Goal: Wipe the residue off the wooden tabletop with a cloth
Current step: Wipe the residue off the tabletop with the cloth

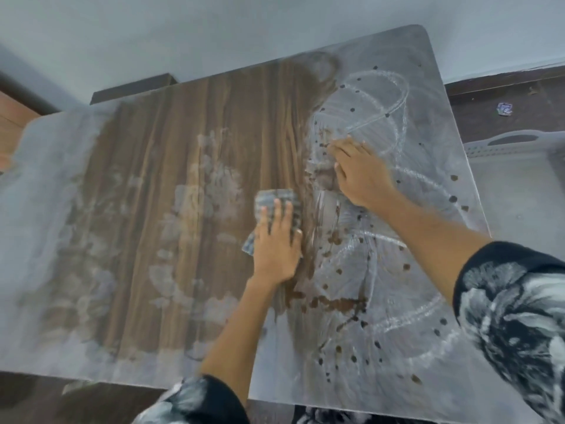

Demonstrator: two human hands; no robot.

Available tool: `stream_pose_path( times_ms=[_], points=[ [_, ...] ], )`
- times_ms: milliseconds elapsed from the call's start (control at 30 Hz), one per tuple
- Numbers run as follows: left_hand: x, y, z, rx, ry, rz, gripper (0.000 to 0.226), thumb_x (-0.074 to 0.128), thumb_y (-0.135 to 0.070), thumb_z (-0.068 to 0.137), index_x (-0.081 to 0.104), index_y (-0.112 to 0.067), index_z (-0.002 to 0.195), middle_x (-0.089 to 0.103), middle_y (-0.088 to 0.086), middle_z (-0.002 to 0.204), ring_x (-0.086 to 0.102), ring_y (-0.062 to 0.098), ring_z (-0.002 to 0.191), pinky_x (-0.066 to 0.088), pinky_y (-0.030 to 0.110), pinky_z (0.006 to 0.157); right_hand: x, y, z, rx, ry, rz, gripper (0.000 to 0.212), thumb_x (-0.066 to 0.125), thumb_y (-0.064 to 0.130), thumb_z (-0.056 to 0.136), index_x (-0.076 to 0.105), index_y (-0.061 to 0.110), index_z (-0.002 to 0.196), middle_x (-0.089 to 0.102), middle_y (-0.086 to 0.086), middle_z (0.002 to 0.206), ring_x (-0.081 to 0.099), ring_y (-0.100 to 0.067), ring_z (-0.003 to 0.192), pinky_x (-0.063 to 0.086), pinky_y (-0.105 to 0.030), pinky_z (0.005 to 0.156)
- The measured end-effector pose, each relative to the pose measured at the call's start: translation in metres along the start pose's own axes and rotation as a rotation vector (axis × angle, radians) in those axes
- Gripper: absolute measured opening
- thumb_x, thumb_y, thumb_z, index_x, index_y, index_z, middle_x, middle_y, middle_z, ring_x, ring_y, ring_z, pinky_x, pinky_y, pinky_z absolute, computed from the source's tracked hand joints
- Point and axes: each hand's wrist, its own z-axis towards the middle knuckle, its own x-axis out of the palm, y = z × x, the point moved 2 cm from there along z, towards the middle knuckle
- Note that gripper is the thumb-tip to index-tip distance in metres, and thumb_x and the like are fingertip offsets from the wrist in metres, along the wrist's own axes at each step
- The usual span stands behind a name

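Note:
A wooden tabletop (146,185) fills the view, with brown grain showing in the middle and pale grey-white residue over its left and right parts. My left hand (276,243) lies flat with straight fingers on a grey checked cloth (276,198) near the table's centre. My right hand (357,169) rests on the surface further back and to the right, fingers spread on the residue. White swirl marks and dark brown spots (333,304) cover the right half around both hands.
A white plastic basket (507,145) stands beyond the table's right edge. A crumpled scrap (504,109) lies on the dark floor at the back right. A pale wall runs behind the table, and an orange-brown piece of furniture (12,123) shows at far left.

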Motion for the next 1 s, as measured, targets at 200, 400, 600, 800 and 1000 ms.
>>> stream_pose_path(
  times_ms=[200,400,600,800,1000],
  points=[
    [0.015,0.01,-0.075,0.245,0.07,-0.024,0.055,0.013,-0.055,0.095,-0.008,-0.035,0.141,-0.016,-0.015,0.149,-0.025,0.012,0.137,-0.005,0.03,0.113,0.008,-0.018,-0.039,-0.057,0.086,-0.083,0.053,0.023,0.036,0.097,0.036,0.012,0.143,0.036,-0.005,0.148,0.025,-0.025,0.14,0.012,-0.039,0.115],
    [0.008,0.025,-0.049,0.032,0.012,-0.001,0.057,0.019,-0.047,0.098,-0.002,-0.026,0.146,-0.011,-0.006,0.154,-0.02,0.017,0.14,-0.009,0.031,0.113,0.011,-0.021,-0.038,-0.022,0.043,-0.045,0.051,0.026,0.036,0.095,0.039,0.018,0.141,0.039,0.001,0.147,0.027,-0.02,0.139,0.013,-0.036,0.116],
    [0.017,0.052,-0.119,0.197,0.091,-0.033,0.06,-0.001,-0.061,0.088,-0.007,-0.035,0.142,-0.015,-0.011,0.152,-0.026,0.014,0.139,-0.004,0.035,0.116,0.011,-0.02,-0.039,-0.019,0.02,0.003,0.05,0.026,0.033,0.095,0.041,0.019,0.14,0.039,0.002,0.147,0.027,-0.019,0.139,0.014,-0.036,0.116],
    [-0.004,0.112,-0.1,-0.436,-0.069,-0.091,0.056,0.029,-0.032,0.1,0.006,-0.014,0.148,-0.007,0.007,0.156,-0.015,0.029,0.142,0.001,0.044,0.116,0.01,-0.02,-0.04,-0.027,0.004,0.006,0.048,0.028,0.031,0.096,0.041,0.017,0.14,0.039,0.0,0.147,0.027,-0.02,0.139,0.015,-0.038,0.116],
    [0.026,0.044,-0.19,0.153,0.158,0.001,0.056,0.011,-0.048,0.094,-0.012,-0.033,0.143,-0.024,-0.014,0.149,-0.031,0.011,0.137,-0.018,0.027,0.11,0.012,-0.021,-0.041,-0.041,-0.012,-0.001,0.048,0.03,0.03,0.096,0.041,0.015,0.14,0.039,-0.003,0.146,0.029,-0.023,0.138,0.015,-0.038,0.115]
  ],
)
